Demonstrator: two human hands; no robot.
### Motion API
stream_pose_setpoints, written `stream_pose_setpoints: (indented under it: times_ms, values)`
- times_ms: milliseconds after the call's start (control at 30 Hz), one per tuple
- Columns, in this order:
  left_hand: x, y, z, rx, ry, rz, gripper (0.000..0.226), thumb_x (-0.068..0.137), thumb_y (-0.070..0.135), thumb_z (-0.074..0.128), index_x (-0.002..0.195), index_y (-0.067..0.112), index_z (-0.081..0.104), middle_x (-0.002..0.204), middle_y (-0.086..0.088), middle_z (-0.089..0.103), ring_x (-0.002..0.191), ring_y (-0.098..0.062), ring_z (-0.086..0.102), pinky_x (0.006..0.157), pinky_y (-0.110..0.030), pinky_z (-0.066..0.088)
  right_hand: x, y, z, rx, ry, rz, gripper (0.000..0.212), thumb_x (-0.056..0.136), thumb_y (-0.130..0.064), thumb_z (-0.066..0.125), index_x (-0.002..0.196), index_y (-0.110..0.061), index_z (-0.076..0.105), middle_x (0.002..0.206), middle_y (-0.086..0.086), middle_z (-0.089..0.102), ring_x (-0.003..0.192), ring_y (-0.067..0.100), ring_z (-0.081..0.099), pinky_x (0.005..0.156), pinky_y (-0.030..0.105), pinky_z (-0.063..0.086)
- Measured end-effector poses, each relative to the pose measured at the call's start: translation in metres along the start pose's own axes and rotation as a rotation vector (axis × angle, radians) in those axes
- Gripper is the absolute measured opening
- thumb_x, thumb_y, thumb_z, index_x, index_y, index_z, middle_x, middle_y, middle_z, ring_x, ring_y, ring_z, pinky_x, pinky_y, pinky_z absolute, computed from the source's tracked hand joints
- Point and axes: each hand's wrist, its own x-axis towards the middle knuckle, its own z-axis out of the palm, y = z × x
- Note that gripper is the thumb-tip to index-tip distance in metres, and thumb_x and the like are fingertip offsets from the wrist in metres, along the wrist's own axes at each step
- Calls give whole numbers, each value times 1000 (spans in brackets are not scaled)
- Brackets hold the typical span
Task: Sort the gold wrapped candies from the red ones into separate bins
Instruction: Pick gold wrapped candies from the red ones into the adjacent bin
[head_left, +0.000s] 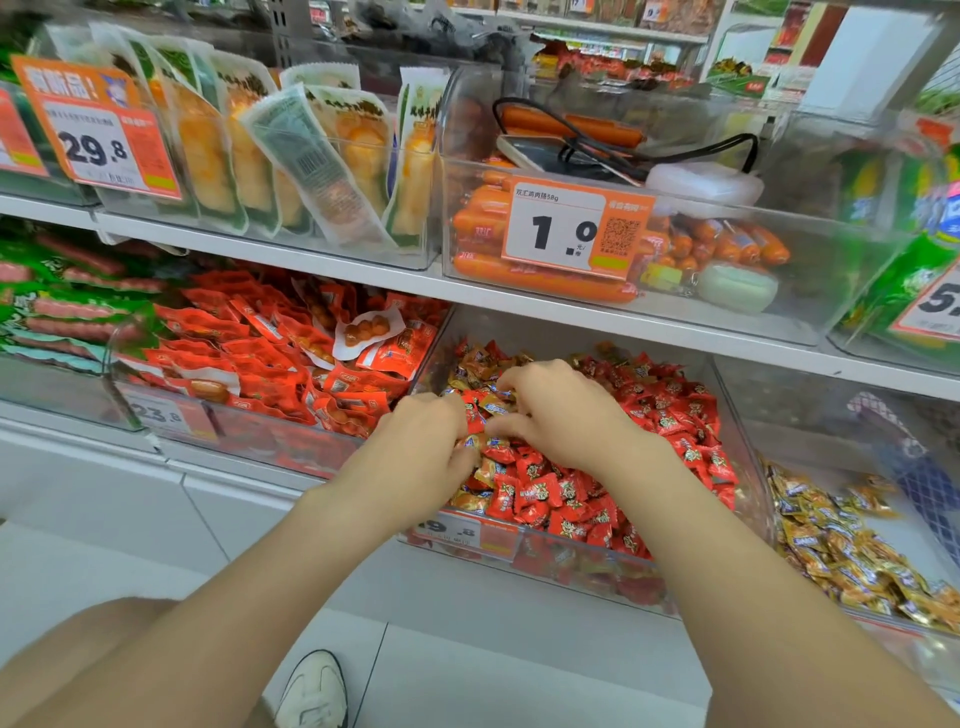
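A clear bin on the lower shelf holds a heap of red wrapped candies mixed with gold wrapped candies, the gold ones mostly at its left and back. Both hands are down in the left part of this bin. My left hand has its fingers curled round a few gold candies. My right hand is curled over the pile, its fingertips pinching a gold candy. To the right, a second clear bin holds only gold candies.
Left of the mixed bin is a bin of red snack packets. The shelf above carries a bin of orange sausages with a price tag, close over my hands. White floor and a shoe lie below.
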Motion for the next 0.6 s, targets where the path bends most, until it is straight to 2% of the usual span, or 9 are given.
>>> stream_pose_setpoints:
  times_ms: [67,133,167,200,267,367,467,533,600]
  values:
    - [-1,2,-2,10,39,-27,17,96,30,65,91,18,54,87,1,53,77,-24,58,64,-38,46,2,1,2,-16,-102,-10,71,86,-68,71,132,-15,60,109,7,69,103,34,67,82,50,59]
    - [2,4,-1,42,18,-32,14,96,27,65,96,16,56,90,-1,54,82,-27,60,68,-38,48,3,3,5,-7,-185,-5,78,89,-68,69,149,-22,50,134,8,66,124,34,62,95,53,57]
    - [3,4,0,59,-5,-21,12,97,25,64,101,15,58,95,-2,55,88,-29,62,72,-41,51,4,4,6,-5,-212,-6,76,91,-66,68,152,-25,48,141,7,63,129,33,59,99,53,55]
    - [5,5,1,69,-38,-4,14,99,24,65,108,16,59,103,-3,56,94,-31,62,79,-44,54,5,3,7,-13,-230,-8,70,94,-63,66,151,-26,49,140,7,63,128,33,59,98,52,55]
    - [10,5,5,127,-140,37,25,102,26,65,125,17,60,116,-5,54,103,-33,62,87,-47,53,7,-2,6,-52,-242,-11,53,99,-59,63,140,-25,55,127,6,65,115,33,63,86,45,55]
    - [18,2,7,181,-236,64,33,102,29,66,132,18,59,115,-6,46,101,-34,62,85,-46,53,7,-6,7,-137,-250,-21,36,105,-48,55,134,-25,54,113,6,58,107,33,62,74,40,44]
    - [24,1,7,175,-238,52,35,99,32,71,129,16,63,116,-8,50,105,-35,61,89,-46,53,4,-3,6,-177,-161,-36,24,106,-23,48,129,-20,54,106,7,56,101,37,62,69,40,41]
    - [27,4,9,197,-193,33,31,97,33,72,121,15,66,117,-10,56,108,-35,61,90,-46,54,1,0,4,-121,-63,-34,25,105,-21,48,129,-18,55,109,11,62,99,39,63,69,41,45]
    - [27,7,11,182,-141,18,22,99,34,68,110,14,68,109,-10,60,104,-34,63,84,-43,54,-2,5,1,0,38,-5,25,104,-23,49,127,-18,57,105,12,67,91,40,65,71,44,52]
